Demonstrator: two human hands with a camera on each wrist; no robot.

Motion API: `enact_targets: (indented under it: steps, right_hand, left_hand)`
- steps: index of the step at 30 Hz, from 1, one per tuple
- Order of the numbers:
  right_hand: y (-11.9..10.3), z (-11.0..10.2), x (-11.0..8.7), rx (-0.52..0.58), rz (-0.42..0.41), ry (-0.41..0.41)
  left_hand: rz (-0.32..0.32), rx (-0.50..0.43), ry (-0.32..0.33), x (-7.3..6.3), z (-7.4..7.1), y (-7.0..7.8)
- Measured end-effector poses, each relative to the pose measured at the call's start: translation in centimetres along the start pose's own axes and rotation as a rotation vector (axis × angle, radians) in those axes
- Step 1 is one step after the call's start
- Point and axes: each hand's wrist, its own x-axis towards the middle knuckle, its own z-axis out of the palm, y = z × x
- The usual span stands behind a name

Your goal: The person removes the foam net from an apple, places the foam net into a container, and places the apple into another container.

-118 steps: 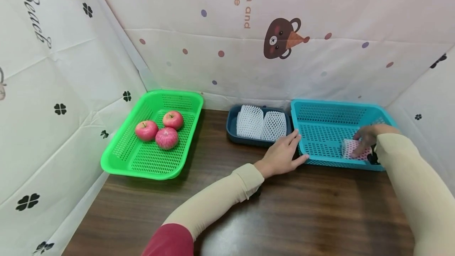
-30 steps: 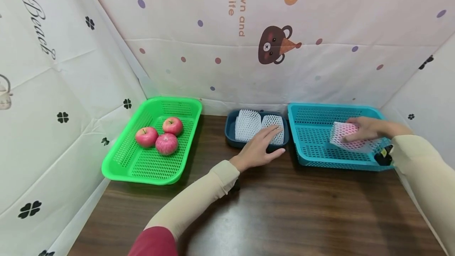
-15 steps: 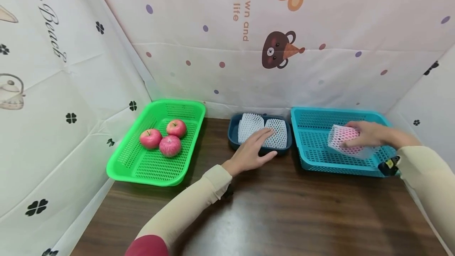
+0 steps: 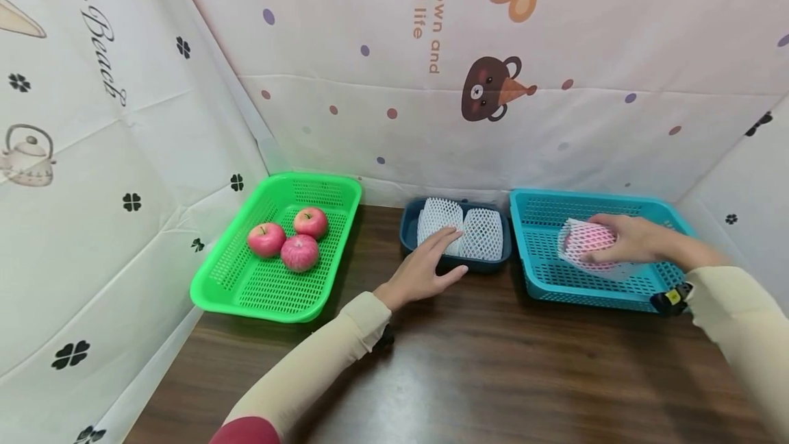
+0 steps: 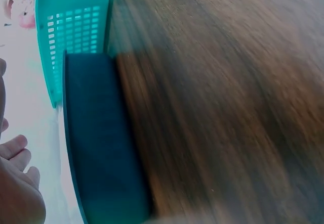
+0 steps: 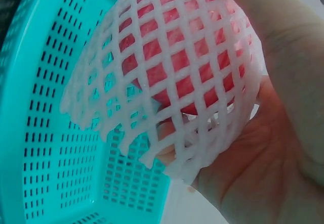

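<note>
My right hand [image 4: 635, 238] grips a red apple [image 6: 177, 57] wrapped in a white foam net [image 4: 588, 247], above the blue basket [image 4: 600, 197]. In the right wrist view the net's loose end sticks out past the apple, with the basket wall behind it. My left hand [image 4: 422, 273], fingers spread and relaxed, is over the near edge of the dark blue tray [image 4: 483, 266]. White foam nets [image 4: 482, 233] lie in that tray. Whether the left fingertips touch a net I cannot tell; that hand holds nothing.
On the left stands a green basket [image 4: 203, 293] with three bare red apples [image 4: 300, 253]. All the containers sit on a brown wooden table [image 4: 493, 362], along a white printed cloth wall [image 4: 370, 136]. A second cloth wall closes off each side.
My right hand has raised the netted apple from the blue basket's floor and shifted it left. My left hand has left that basket's edge and moved left to the tray.
</note>
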Motion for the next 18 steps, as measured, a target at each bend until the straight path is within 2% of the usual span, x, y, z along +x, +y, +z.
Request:
enact_targets:
  steps: [18]
  right_hand:
    - [-4.1,0.7,0.7,0.053,-0.067,0.017]
  left_hand:
    - [-0.009,0.026,0.045,-1.9,-0.4,-1.7]
